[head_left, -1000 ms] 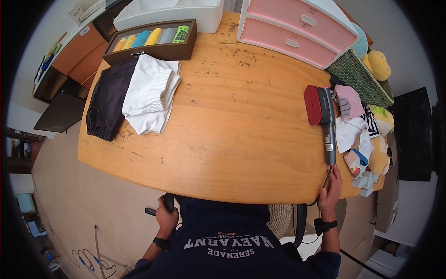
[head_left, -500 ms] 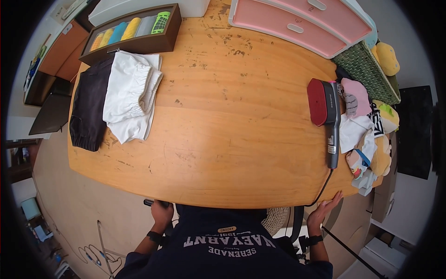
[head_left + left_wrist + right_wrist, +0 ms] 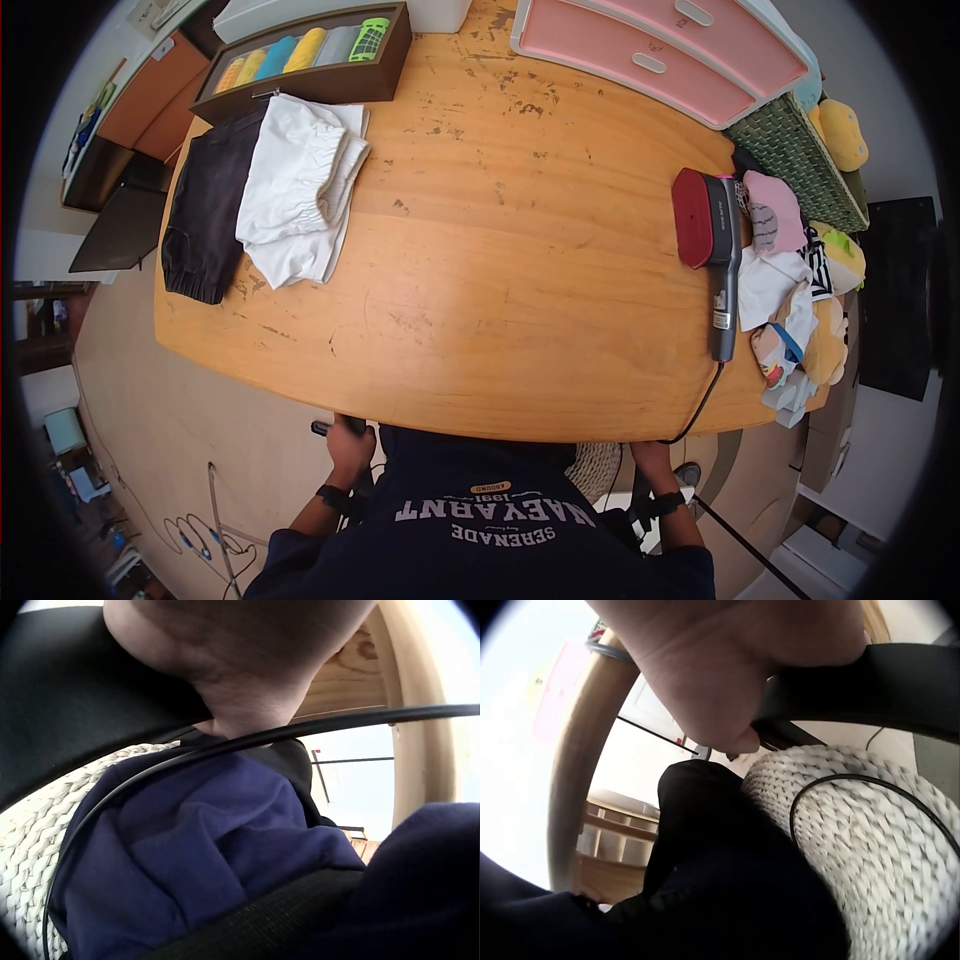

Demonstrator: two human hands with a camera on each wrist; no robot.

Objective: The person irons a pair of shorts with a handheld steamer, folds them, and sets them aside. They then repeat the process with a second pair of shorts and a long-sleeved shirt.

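Observation:
Below the table's front edge, my left hand grips a black chair armrest, its thumb down along the inner side in the left wrist view. My right hand holds the other black armrest, its fingers partly hidden by the table edge in the head view. A grey handheld garment steamer with a dark red head lies on the table's right side. Folded white shorts lie over folded dark trousers at the left.
A brown box of rolled cloths stands at the back left. Pink drawers and a green woven basket stand at the back right. Small clothes pile up beside the steamer. A woven seat cushion is below.
My right hand has come away from the steamer's cord, back and down past the table edge to the armrest. My left hand stays at its armrest.

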